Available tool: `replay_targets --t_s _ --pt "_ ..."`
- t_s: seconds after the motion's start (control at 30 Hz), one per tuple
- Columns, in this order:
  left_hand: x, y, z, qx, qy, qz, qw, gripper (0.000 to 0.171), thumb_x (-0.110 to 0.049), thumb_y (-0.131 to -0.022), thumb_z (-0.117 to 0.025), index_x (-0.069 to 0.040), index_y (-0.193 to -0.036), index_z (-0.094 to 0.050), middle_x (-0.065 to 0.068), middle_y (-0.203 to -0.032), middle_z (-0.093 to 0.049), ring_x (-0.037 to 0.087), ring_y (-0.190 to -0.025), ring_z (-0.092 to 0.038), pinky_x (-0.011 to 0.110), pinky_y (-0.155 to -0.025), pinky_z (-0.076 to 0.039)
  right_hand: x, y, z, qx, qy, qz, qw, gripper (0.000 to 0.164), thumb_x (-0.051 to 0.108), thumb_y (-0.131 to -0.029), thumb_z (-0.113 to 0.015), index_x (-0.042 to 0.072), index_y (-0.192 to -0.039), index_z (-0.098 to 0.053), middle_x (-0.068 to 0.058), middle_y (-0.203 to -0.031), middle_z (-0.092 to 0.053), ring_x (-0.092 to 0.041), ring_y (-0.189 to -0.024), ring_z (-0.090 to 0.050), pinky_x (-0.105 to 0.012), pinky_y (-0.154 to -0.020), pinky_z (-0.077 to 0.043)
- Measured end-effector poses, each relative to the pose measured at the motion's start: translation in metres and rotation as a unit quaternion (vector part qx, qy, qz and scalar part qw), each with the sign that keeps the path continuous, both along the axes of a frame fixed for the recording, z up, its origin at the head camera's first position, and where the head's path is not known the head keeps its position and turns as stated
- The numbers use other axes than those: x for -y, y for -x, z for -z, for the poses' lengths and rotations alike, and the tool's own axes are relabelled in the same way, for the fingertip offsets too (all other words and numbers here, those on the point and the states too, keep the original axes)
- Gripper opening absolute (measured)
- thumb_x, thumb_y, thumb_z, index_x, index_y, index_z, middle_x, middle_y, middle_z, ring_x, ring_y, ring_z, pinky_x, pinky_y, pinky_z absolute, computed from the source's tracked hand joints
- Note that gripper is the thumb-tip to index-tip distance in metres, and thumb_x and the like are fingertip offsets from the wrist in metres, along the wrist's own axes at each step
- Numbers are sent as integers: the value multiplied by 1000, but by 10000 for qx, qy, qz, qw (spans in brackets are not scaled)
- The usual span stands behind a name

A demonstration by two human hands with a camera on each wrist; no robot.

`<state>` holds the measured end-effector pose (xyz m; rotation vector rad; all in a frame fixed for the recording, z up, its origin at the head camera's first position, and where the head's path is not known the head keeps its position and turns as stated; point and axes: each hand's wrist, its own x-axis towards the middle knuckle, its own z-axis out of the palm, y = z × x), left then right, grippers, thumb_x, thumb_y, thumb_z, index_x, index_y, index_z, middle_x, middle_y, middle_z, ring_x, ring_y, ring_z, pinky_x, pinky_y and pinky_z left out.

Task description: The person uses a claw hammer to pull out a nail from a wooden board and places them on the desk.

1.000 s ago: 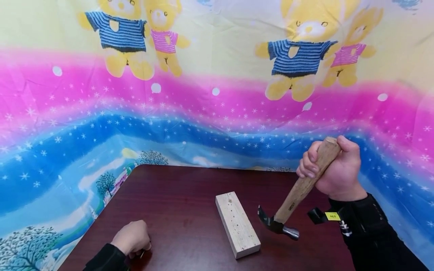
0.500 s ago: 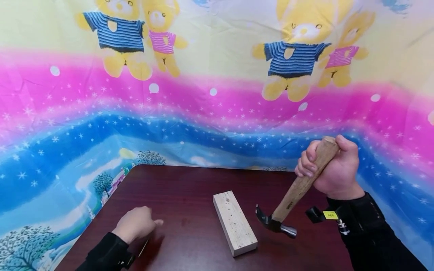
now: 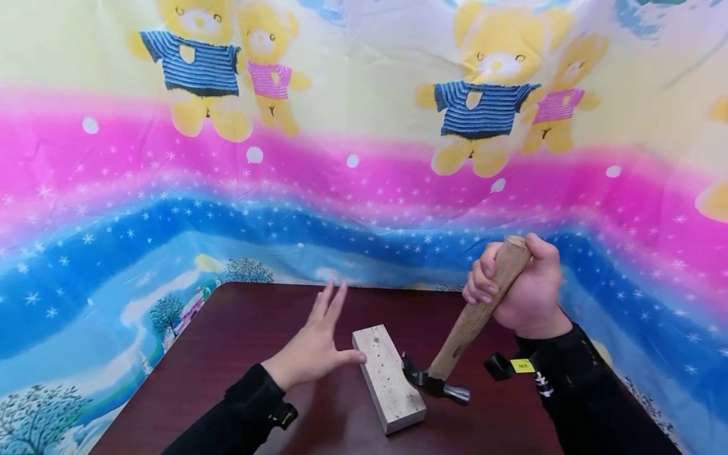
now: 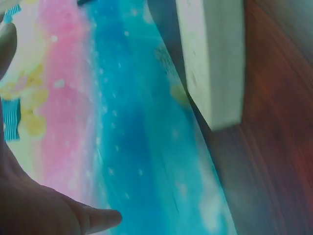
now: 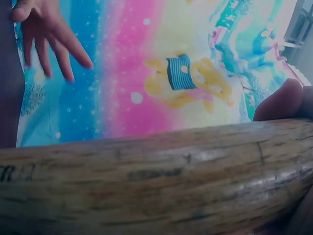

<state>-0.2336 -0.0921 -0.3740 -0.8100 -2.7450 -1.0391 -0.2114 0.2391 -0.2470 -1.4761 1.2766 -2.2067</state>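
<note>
A pale wooden block [image 3: 387, 379] with small dark marks on its top lies lengthwise on the table. My left hand [image 3: 313, 351] is raised beside its left edge, fingers spread and straight, thumb tip overlapping the edge in the head view. That hand holds nothing. Gripped in my right hand [image 3: 523, 294] is a claw hammer [image 3: 457, 351], held near the handle's end with its head hanging down. The claw comes right up to the block's right side. In the left wrist view the block [image 4: 212, 68] is close ahead; in the right wrist view the hammer handle [image 5: 146, 181] fills the bottom.
The dark reddish-brown table [image 3: 250, 328] carries the block. Behind and around it hangs a cloth [image 3: 352, 189] printed with bears and snowflakes. A black sleeve [image 3: 239, 404] covers each forearm, with a small camera strapped at the wrist.
My left hand has moved up and right from the table's left side to the block, and its fingers have spread. The hammer has shifted left toward the block. A thin sliver seen earlier is out of sight.
</note>
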Motion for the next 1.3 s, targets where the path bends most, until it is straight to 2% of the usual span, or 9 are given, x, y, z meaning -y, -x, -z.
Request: replay_targets --t_s 0.13,0.23,0.43,0.57,0.7,0.8,0.9,1.13,1.3 --pt "-21 -4 -5 63 -274 471 9985 122 -58 -78 -79 -43 -156 14 -3 -163 20 32 -137 -41 38 -85 -54 14 3 -1 -102 -81 66 9999 67 43 -105 -2 3 -86 -52 -9 -68 -33 -25 -58 -32 -46 -61 -27" --pt "-33 -5 -10 119 -412 719 9965 121 -55 -80 -79 -43 -156 14 -4 -163 20 31 -116 -61 32 -75 -54 24 4 -2 -81 -197 269 9994 64 44 -104 -5 4 -81 -50 -9 -63 -31 -25 -54 -31 -45 -56 -27" --pt "-57 -8 -19 191 -612 1142 9914 122 -47 -82 -81 -43 -156 16 -8 -162 22 29 -123 -56 30 -80 -53 42 5 -2 -34 -301 538 9981 63 45 -104 -10 5 -78 -50 -9 -59 -31 -26 -50 -31 -43 -52 -31" --pt "-70 -11 -22 351 -1220 1689 9774 117 -36 -85 -81 -41 -158 10 -8 -163 16 23 -127 -52 31 -90 -52 51 5 0 73 -307 498 9983 63 46 -104 -11 7 -79 -53 -9 -60 -32 -25 -51 -32 -42 -52 -34" --pt "-76 -16 -21 373 -1489 2225 9628 94 -21 -89 -78 -25 -161 -17 -2 -161 -23 11 -116 -59 25 -87 -53 62 6 4 117 -372 454 9982 62 47 -105 -12 9 -79 -53 -9 -60 -32 -25 -51 -33 -41 -54 -36" --pt "-76 -17 -18 -16 -1150 2269 9671 58 -16 -92 -74 -11 -144 -50 -1 -130 -62 0 -97 -64 16 -76 -52 67 6 6 147 -409 471 9979 61 48 -105 -11 9 -78 -51 -9 -59 -32 -25 -50 -32 -40 -54 -35" --pt "-74 -18 -18 -285 -883 2196 9712 31 -16 -92 -73 -11 -122 -64 -5 -102 -71 -7 -90 -63 13 -71 -51 70 5 7 194 -419 514 9976 61 49 -104 -12 9 -77 -49 -8 -59 -32 -25 -49 -32 -39 -52 -35" --pt "-65 -18 -20 -456 -861 2160 9715 25 -15 -92 -73 -9 -115 -65 -3 -96 -71 -4 -84 -64 15 -68 -52 72 9 3 320 -636 559 9959 67 48 -105 -9 5 -81 -54 -10 -62 -46 -24 -57 -50 -42 -65 -48" --pt "-54 -22 -18 -62 -1031 2156 9710 28 -16 -93 -71 -10 -120 -65 -4 -101 -71 -1 -89 -66 18 -73 -53 63 17 0 180 -1231 860 9885 77 44 -108 0 0 -113 -63 -19 -98 -67 -36 -97 -65 -52 -96 -44"
